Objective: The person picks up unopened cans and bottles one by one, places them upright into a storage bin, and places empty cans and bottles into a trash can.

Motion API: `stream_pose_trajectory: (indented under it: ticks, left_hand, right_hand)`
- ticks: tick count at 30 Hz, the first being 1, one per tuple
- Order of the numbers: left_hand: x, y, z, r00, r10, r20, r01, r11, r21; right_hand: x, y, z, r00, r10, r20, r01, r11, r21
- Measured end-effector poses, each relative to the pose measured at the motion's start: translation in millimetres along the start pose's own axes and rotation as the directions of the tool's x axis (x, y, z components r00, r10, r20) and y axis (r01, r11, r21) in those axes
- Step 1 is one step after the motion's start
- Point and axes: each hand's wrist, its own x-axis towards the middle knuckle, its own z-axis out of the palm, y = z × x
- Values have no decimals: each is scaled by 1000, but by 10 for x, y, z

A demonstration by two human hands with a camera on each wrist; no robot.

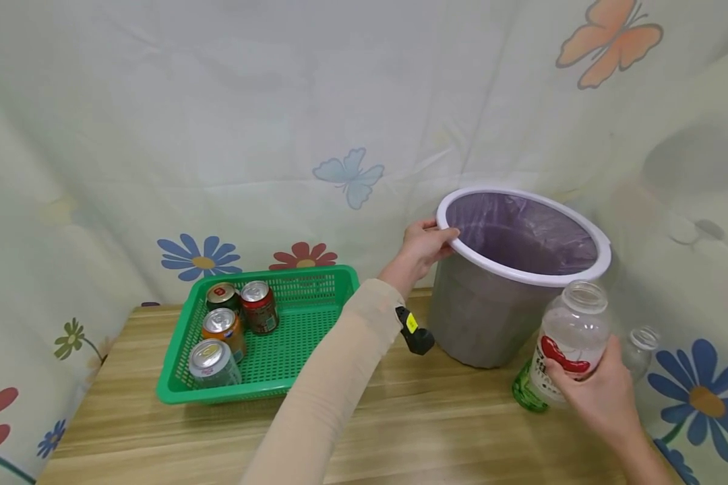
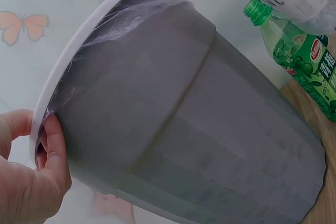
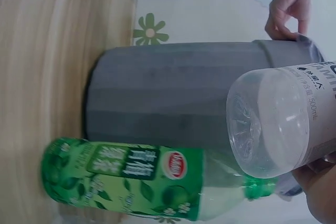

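Observation:
My left hand (image 1: 423,250) pinches the white rim of a grey trash bin (image 1: 485,316) between thumb and fingers. A thin purple bag (image 1: 522,222) lines the bin. In my right hand (image 1: 609,397) is a clear plastic bottle (image 1: 573,330) with a white label and a red picture, its mouth uncapped. It is held upright off the table, just right of the bin. A green-labelled drink bottle (image 3: 142,177) stands on the table beside the bin, partly hidden behind the held bottle in the head view. Another clear bottle (image 1: 640,350) shows behind my right hand.
On the left of the wooden table (image 1: 437,424) sits a green plastic basket (image 1: 249,391). Several drink cans, among them a red can (image 1: 259,308), stand along its left side. A flowered cloth (image 1: 249,121) hangs behind and at the sides.

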Motion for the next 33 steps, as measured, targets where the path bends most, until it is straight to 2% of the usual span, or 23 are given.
stream_pose_trajectory:
  ticks: [6,15,33]
  left_hand:
    - [3,-7,-4,1000,5,-3,-5,1000,-5]
    - [-2,-2,-8,1000,7,-1,-7,1000,19]
    - [-1,-8,-14,1000,-1,6,1,1000,0]
  right_hand:
    - [92,-40,-104,999,-43,-9,43,999,28]
    - [269,-121,-262,994,-107,39,107,994,7]
    - [553,-238,-454,978,-207,31,206,978,27]
